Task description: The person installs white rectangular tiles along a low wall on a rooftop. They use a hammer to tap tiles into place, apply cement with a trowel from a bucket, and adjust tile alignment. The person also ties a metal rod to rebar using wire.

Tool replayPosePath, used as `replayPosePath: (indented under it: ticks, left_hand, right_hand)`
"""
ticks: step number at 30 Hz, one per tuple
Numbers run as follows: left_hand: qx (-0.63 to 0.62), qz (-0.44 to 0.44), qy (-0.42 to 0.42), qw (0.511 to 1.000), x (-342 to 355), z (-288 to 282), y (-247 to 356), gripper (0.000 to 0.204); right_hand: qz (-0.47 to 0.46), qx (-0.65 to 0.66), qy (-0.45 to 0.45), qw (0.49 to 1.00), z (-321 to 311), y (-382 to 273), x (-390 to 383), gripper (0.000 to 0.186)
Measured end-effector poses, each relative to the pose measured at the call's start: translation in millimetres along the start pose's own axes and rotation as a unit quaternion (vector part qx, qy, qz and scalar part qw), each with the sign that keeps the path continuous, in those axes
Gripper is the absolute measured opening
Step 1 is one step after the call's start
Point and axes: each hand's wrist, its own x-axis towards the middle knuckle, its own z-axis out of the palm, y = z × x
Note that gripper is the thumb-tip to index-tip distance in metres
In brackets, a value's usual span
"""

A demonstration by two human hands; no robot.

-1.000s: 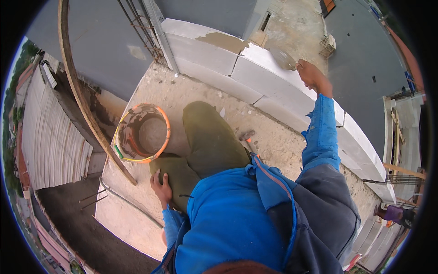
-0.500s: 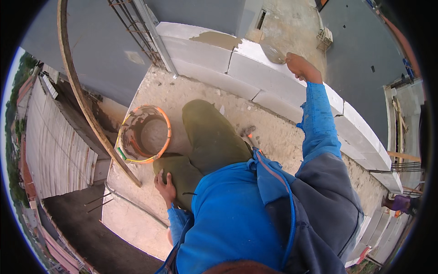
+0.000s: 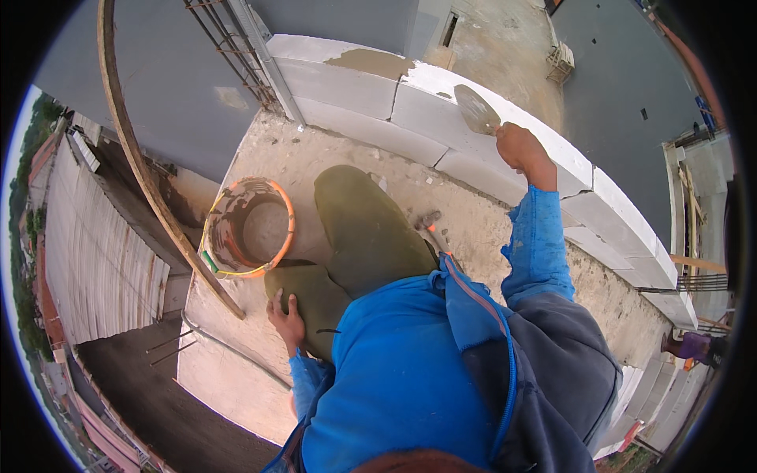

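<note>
My right hand (image 3: 523, 151) is closed around the handle of a trowel (image 3: 476, 110). The trowel's grey, smeared blade hangs at the near edge of a low wall of white blocks (image 3: 441, 118); whether it touches the blocks I cannot tell. Grey-brown mortar (image 3: 371, 62) covers part of the wall's top, farther left. My left hand (image 3: 286, 319) rests on my left knee with its fingers apart, holding nothing. Just beyond that knee stands an orange-rimmed bucket (image 3: 291, 229) with grey mortar inside and smeared walls.
A hammer (image 3: 429, 220) lies on the concrete floor right of my knee. At the left, a long curved wooden strip (image 3: 130, 150) slants past the bucket near the slab's edge. Rebar (image 3: 229, 47) rises beside the wall's left end. Another person (image 3: 694, 347) is partly visible far right.
My right hand has come nearer to me with the trowel, from over the wall's top to its near edge. The blade now shows its broad face. My left hand stays on the knee.
</note>
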Motion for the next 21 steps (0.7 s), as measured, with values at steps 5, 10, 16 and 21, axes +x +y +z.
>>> replayPosePath:
  ticks: [5, 10, 16, 21]
  left_hand:
    - [-0.005, -0.013, 0.000, 1.000, 2.6, 0.0, 3.3, 0.049]
    - [0.007, -0.026, -0.005, 1.000, -0.5, 7.6, 7.1, 0.048]
    - [-0.006, -0.045, 0.012, 0.999, -3.0, 4.8, -3.8, 0.051]
    - [0.000, -0.077, 0.024, 0.997, -3.6, -6.0, 1.3, 0.050]
  right_hand:
    - [0.032, -0.118, 0.144, 0.982, -15.9, 50.3, -58.5, 0.045]
    - [-0.013, -0.099, 0.158, 0.982, 6.9, 50.7, -19.1, 0.045]
    - [-0.104, -0.043, 0.003, 0.994, 2.8, -54.8, -8.3, 0.046]
    - [-0.344, -0.056, -0.055, 0.936, 81.3, -170.5, -45.9, 0.042]
